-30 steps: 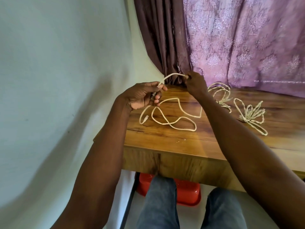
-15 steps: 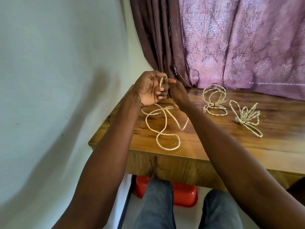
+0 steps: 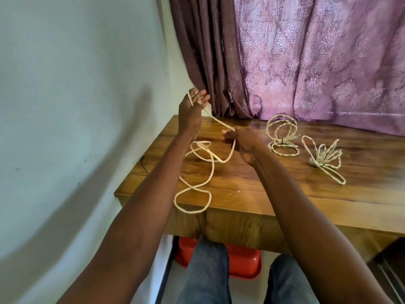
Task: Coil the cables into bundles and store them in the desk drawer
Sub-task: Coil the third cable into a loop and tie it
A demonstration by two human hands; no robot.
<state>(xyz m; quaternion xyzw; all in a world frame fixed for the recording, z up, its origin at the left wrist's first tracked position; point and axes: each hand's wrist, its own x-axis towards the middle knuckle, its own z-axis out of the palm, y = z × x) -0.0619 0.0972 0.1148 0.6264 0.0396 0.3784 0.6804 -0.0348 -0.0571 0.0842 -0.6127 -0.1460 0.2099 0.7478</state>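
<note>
A long loose cream cable (image 3: 198, 172) lies in tangled loops on the left part of the wooden desk (image 3: 285, 194), and one loop hangs past the front edge. My left hand (image 3: 191, 110) is raised above the desk's back left corner with its fingers spread and straight. The cable is hooked over that hand near the thumb. From there a taut stretch runs down to my right hand (image 3: 243, 142), which pinches the cable just above the desk top. Two tied bundles lie to the right, a round coil (image 3: 282, 134) and a folded bundle (image 3: 322, 159).
A pale wall stands close on the left and a purple curtain (image 3: 306, 62) hangs behind the desk. Under the desk sits a red plastic tub (image 3: 241, 264), behind my knees in jeans. The desk's front panel (image 3: 241, 229) faces me.
My hands have parted. The left hand rose and opened its fingers with the cable over it. The right hand moved down and right, drawing the cable taut. The loose loops shifted toward the front edge.
</note>
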